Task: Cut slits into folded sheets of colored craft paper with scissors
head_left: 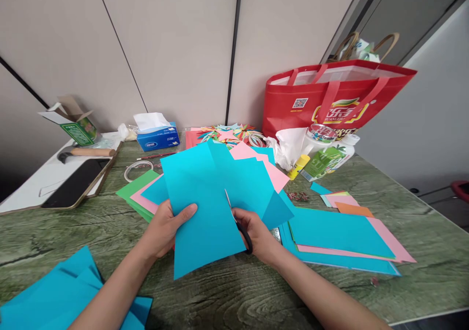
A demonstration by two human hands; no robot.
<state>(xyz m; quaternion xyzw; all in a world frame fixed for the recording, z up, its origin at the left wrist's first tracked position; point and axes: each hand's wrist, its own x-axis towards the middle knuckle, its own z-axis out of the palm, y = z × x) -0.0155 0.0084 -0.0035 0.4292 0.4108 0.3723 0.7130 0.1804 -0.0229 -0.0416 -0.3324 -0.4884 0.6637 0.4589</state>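
Observation:
A sheet of blue paper (200, 213) is held up over the table, gripped at its left edge by my left hand (168, 227), thumb on top. My right hand (256, 232) is closed round black-handled scissors (246, 237). One metal blade shows on top of the sheet, and the paper is parted to the right of it. Behind lie more blue pieces and pink paper (276, 176), partly covered by the sheet. Green paper (141, 188) sticks out at the left of this pile.
Blue sheets (51, 291) lie at the front left, and a stack of coloured paper (340, 232) at the right. Toward the back stand a tissue box (157, 137), a red bag (293, 91) and a glue stick (298, 167). A phone (78, 183) lies at the left.

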